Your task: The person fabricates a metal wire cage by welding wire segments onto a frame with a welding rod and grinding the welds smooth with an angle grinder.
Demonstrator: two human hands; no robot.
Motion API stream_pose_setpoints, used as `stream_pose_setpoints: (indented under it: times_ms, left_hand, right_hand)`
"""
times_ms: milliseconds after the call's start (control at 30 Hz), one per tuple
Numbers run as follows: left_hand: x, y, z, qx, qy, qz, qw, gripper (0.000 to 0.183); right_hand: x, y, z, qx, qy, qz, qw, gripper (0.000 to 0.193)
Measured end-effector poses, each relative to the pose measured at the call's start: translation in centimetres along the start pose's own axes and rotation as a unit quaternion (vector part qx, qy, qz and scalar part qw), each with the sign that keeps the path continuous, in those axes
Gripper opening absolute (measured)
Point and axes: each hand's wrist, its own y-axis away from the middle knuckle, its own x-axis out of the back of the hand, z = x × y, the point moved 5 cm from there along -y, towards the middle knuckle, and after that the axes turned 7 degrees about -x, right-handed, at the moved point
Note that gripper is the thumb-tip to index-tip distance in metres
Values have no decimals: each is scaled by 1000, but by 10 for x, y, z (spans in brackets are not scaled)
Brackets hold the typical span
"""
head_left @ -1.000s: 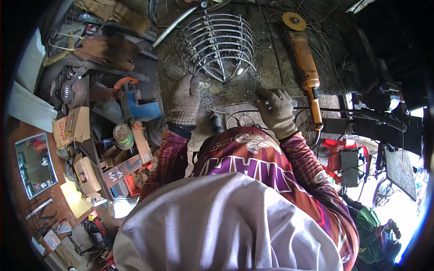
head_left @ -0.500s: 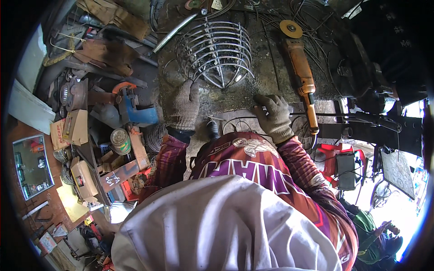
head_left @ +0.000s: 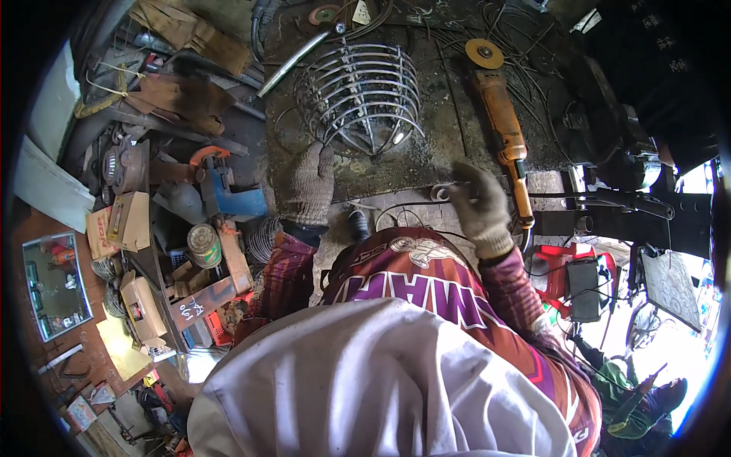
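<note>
Currently 2 gloved hands at the near side of a dark, grit-strewn workbench (head_left: 426, 164). Left hand (head_left: 311, 185): knitted glove, back up, fingers lying close together, pointing away from the body; tips at the lower left end of a curved metal rod frame (head_left: 365, 95). Cannot tell whether they pinch the rod or merely rest by it.

Right hand (head_left: 484, 209): slightly blurred, near the bench edge, fingers loosely bent, thumb standing apart from them; no object seen in its grasp. Small pale ring (head_left: 440, 193) just left of the thumb, at the edge.

Frame sits on the bench ahead of both hands, several crosswise rods bowed around a central spine, narrow end toward the wearer. To its right, 1 orange angle grinder (head_left: 504, 114) lies lengthwise, yellowish disc (head_left: 485, 53) at the far end, handle close to the right hand. Shiny tube (head_left: 298, 62) slants at the frame's upper left.

Further out: blue metal tool (head_left: 234, 194) and tin (head_left: 203, 245) on the left; red stool (head_left: 550, 263) and 1 person in green (head_left: 620, 396) on the right.
</note>
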Motion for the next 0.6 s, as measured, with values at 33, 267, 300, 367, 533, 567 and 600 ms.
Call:
stream_pose_setpoints:
  times_ms: [33, 267, 300, 367, 533, 567, 600]
  left_hand:
    - [-2, 3, -5, -10, 7, 14, 1000, 39]
    - [-1, 4, -13, -1, -10, -12, 1000, 33]
    - [-1, 2, -11, -34, -22, 6, 999, 32]
    - [-2, -2, -1, -118, -22, 49, 992, 31]
    - [-14, 16, -47, 43, 124, -29, 991, 40]
    - [-8, 18, -54, 34, 84, 15, 996, 41]
    - [-12, 14, -47, -13, 43, -3, 999, 41]
  right_hand:
    - [12, 4, -8, 62, -29, 56, 996, 43]
    - [143, 44, 11, -1, -139, 447, 884, 40]
    - [166, 51, 24, -1, -102, 487, 867, 41]
    - [197, 63, 37, -42, -127, 561, 817, 40]
    - [227, 46, 78, -80, -108, 576, 807, 43]
    - [223, 35, 87, -94, -91, 573, 809, 44]
    - [228, 41, 99, -121, -40, 611, 781, 49]
